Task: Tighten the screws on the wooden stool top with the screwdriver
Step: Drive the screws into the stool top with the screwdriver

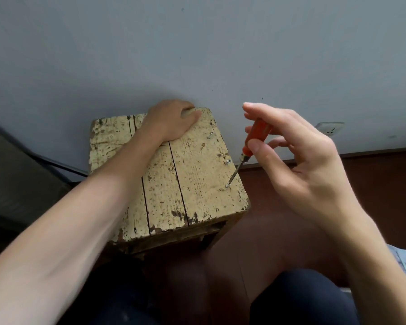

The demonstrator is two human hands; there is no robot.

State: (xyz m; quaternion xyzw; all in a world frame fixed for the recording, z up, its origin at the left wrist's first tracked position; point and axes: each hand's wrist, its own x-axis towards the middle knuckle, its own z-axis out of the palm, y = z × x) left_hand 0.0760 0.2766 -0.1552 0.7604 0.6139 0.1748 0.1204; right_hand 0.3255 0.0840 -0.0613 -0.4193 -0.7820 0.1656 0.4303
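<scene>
Driving the nearest screw (pixel 227 184) at the stool top (pixel 197 188)'s right edge; my right hand (pixel 298 156) pinches the screwdriver (pixel 256 137), its tip on that screw; my left hand (pixel 171 120) curls over the far edge; the two farther screws (pixel 227 162) stand proud, so I judge most of the work is left.

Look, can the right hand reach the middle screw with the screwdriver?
Probably yes. The right hand pinches the screwdriver, its tip on the nearest screw. The middle screw sits just beyond, uncovered; the left hand grips the far edge of the stool top, out of the way.
</scene>
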